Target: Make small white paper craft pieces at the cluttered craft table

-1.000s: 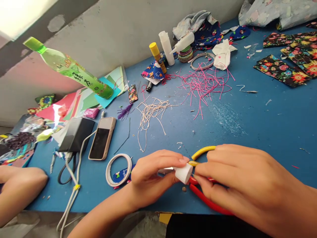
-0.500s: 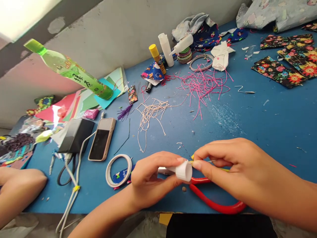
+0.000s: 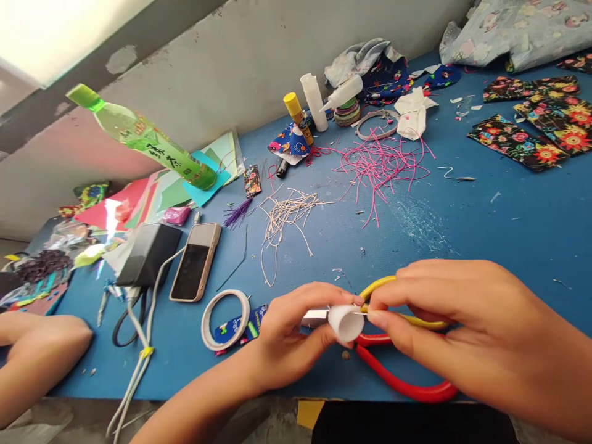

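My left hand (image 3: 289,336) pinches a small white plastic cap (image 3: 341,324) between thumb and fingertips, its open end facing me. My right hand (image 3: 448,314) is closed at the cap's right rim. A thin pale strand or needle (image 3: 362,313) runs from its fingertips to the cap; which of the two, I cannot tell. Beneath both hands lies a pair of scissors with red and yellow handles (image 3: 407,382). Its blades are partly hidden behind the left fingers. A roll of white tape (image 3: 206,314) and a blue patterned fabric piece (image 3: 254,320) lie left of my left hand.
Beige cords (image 3: 289,216) and pink cords (image 3: 379,163) are heaped mid-table. A phone (image 3: 197,262), a black box (image 3: 148,253) and cables stand left. Glue bottles (image 3: 314,102) and a green bottle (image 3: 152,142) are at the back. Another person's arm (image 3: 44,364) rests at the left edge.
The cap has turned so its opening faces me more. My right hand has shifted slightly right, showing more of the yellow handle. The view has moved a little.
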{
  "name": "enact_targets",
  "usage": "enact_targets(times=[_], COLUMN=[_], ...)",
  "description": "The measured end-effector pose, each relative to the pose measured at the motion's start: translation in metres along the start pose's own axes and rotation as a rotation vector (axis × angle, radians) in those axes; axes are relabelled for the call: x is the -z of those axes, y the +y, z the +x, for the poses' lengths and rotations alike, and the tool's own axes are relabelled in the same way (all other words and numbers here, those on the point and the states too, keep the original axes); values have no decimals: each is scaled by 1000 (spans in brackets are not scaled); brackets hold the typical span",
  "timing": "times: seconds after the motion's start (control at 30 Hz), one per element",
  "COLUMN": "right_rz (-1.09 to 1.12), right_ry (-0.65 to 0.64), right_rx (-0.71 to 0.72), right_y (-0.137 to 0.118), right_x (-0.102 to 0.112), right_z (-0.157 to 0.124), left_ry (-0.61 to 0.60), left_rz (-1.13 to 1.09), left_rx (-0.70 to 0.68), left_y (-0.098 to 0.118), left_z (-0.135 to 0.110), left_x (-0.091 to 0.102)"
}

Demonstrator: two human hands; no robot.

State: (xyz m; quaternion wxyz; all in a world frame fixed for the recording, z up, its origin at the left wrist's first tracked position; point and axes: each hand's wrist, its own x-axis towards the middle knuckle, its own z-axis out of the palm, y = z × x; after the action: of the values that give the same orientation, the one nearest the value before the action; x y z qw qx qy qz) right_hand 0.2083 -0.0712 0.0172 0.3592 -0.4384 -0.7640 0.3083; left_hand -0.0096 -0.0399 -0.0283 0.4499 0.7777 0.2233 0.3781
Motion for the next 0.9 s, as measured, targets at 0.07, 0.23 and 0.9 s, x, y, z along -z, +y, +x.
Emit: enact_targets(times=[0.07, 0.23, 0.9], right_rz=[-80, -193, -548], right_ry=[-29, -8, 78], right_rx=[54, 159, 356], right_y=[0, 4, 8], right_x=[2, 0, -12], right_z=[-3, -7, -12], left_ry=[-25, -104, -185], left_rz=[14, 61, 109], left_rx=[-22, 17, 261], left_y=[-1, 0, 4], left_z=[1, 4, 7], left_x=[1, 3, 1])
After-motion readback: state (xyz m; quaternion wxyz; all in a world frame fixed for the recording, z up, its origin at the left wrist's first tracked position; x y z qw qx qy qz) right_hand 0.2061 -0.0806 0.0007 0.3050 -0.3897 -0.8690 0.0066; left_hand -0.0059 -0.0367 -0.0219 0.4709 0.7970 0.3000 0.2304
